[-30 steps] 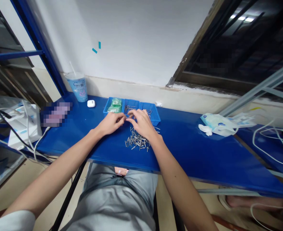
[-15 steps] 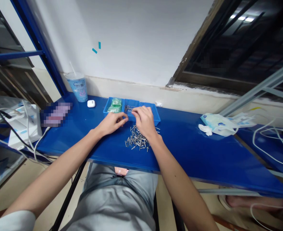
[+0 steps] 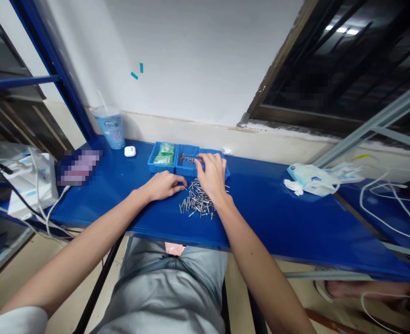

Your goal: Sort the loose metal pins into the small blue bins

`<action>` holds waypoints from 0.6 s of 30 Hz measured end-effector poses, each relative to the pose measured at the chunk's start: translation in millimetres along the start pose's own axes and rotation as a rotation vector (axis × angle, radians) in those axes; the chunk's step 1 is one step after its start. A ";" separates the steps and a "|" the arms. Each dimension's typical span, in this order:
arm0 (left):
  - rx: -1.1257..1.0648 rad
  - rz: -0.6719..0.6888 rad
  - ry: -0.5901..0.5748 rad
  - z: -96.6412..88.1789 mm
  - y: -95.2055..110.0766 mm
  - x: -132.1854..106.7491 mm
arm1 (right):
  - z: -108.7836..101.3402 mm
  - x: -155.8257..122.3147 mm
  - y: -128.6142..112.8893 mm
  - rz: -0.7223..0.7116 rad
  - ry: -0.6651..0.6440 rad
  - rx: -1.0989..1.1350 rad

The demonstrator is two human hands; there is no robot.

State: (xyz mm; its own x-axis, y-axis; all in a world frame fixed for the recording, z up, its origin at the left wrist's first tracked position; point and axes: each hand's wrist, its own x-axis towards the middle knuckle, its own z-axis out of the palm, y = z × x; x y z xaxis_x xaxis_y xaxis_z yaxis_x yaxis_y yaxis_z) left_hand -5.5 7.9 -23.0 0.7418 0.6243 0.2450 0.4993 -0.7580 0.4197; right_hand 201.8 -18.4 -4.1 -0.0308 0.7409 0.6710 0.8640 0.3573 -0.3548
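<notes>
A heap of small metal pins [image 3: 197,203] lies on the blue table [image 3: 267,208]. Behind it stand three joined blue trays [image 3: 185,169]: the left one holds green parts [image 3: 165,154], the middle one several metal pins [image 3: 186,159]. My right hand [image 3: 211,174] reaches over the heap to the right tray, fingers curled down at its rim; what they hold is hidden. My left hand [image 3: 165,184] rests on the table left of the heap, its fingers pinched together beside the nearest pins.
A blue drink cup with a straw [image 3: 112,126] and a white earbud case [image 3: 130,151] stand at the back left. A white box with cables [image 3: 27,183] sits at the far left. Tissue packs [image 3: 309,176] and white cables [image 3: 389,213] lie at the right.
My right hand has moved away from my left hand, back and right to the right tray. My left hand has dropped to the table beside the heap.
</notes>
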 end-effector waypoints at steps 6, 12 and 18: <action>0.026 -0.004 0.004 -1.3 -0.1 -0.4 | -0.2 -4.0 -10.3 -0.207 -0.223 0.129; -0.101 -0.032 0.112 -8.6 5.4 -1.3 | -1.4 -6.9 -13.5 -0.134 -0.325 0.217; -0.204 -0.026 0.226 -12.6 9.4 -2.5 | -4.7 -5.9 -12.8 -0.154 -0.320 0.204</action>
State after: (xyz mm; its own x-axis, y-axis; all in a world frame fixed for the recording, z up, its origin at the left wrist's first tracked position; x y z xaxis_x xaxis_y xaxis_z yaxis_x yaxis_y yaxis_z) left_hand -8.3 1.6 -8.6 0.6002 0.6865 0.4104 0.3996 -0.7019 0.5896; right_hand 193.3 -30.0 -0.5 -0.3350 0.7979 0.5012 0.7206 0.5596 -0.4094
